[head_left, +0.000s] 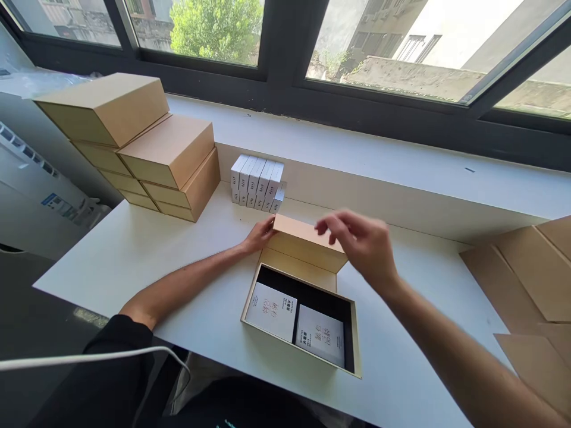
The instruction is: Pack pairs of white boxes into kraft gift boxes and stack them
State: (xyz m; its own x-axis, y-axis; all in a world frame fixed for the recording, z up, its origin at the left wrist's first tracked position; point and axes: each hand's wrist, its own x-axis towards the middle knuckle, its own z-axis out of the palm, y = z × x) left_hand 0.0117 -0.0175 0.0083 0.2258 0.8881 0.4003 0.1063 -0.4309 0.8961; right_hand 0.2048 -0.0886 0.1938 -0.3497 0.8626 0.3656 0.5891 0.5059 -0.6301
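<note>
A kraft-coloured gift box lies before me with its hinged lid raised along the far side. Two white printed cartons, a left one and a right one, lie side by side inside, with a dark gap behind them. My left hand grips the left end of the lid; its fingertips are partly hidden behind it. Over the lid's right end is my right hand, fingers loosely bent and slightly apart, with nothing visible in them.
Closed kraft boxes are stacked at the back left. Several small white cartons stand in two layers against the low wall. Brown cardboard boxes occupy the right side. A white cable crosses the lower left, beside the table edge.
</note>
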